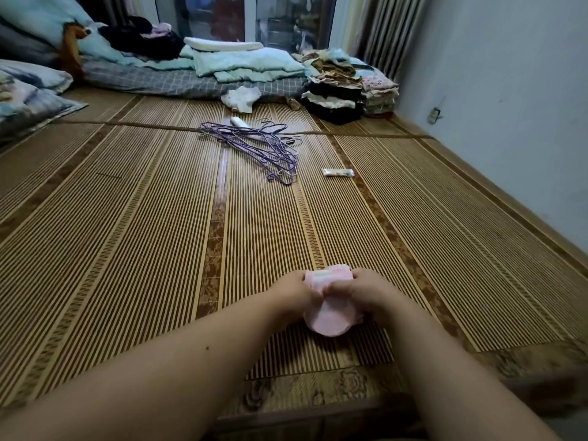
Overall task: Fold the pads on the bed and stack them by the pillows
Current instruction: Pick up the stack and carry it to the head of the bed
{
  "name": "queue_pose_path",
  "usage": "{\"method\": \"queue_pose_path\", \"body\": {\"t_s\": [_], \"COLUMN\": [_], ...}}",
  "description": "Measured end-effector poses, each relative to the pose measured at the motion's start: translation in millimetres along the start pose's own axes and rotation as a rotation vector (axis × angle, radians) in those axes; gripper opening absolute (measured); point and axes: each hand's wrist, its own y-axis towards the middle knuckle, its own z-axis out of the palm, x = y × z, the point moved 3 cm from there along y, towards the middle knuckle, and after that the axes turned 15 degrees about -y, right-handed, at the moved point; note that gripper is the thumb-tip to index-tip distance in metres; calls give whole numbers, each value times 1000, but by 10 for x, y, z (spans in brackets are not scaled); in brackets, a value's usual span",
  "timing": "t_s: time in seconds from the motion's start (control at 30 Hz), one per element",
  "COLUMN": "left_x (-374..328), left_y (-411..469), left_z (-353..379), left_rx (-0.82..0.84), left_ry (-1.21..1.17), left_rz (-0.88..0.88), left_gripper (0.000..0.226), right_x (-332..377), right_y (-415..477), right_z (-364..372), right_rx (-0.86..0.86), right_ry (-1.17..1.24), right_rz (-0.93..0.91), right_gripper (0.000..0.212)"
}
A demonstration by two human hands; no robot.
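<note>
While both hands press together near the bed's front edge, the left hand point(294, 289) and right hand point(359, 291) are closed on a pink pad point(329, 316) between them, on the bamboo mat point(127, 249). Purple hangers point(254, 144) lie well beyond them.

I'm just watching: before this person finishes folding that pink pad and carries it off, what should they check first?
1. Both hands on the pad: ok; left hand and right hand pinch the pink pad.
2. Fold finished: not ok; its near end lies open on the mat.
3. Way to the pillows: ok, bare mat.
4. Hangers out of the way: ok, farther off.
5. Wrapped packet another pad: cannot tell.
</note>
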Motion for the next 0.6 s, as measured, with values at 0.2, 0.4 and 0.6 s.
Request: {"method": "queue_pose_path", "body": {"t_s": [0.2, 0.4, 0.6], "left_x": [61, 82, -21], "left_y": [-163, -244, -502], "left_z": [-170, -263, -522], "left_rx": [52, 23, 64], "left_ry": [-24, 55, -202], "left_rz": [52, 166, 213], "left_gripper": [42, 75, 87], "right_x": [70, 148, 361], "right_y": [-158, -235, -483], "right_z": [185, 249, 300], "right_rx": [5, -135, -156], "right_ry": [58, 2, 226], "right_rz": [-39, -152, -301], "right_gripper": [48, 59, 58]}}
